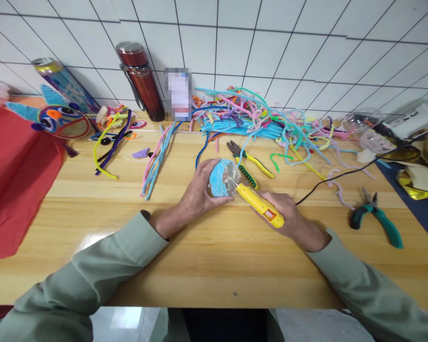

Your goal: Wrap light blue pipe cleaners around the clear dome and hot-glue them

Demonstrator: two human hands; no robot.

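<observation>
blue fuzzy cord [218, 179] coils around a glossy clear form [231, 172].

A dark red flask [142, 80] stands by the white tiled wall [235, 45], a phone [178, 94] upright just beside it. Farther left, a tall drink can [66, 85] stands near a red sheet [19, 190]. Teal-handled pliers [370, 204] lie on the right of the wooden table [207, 266].
</observation>
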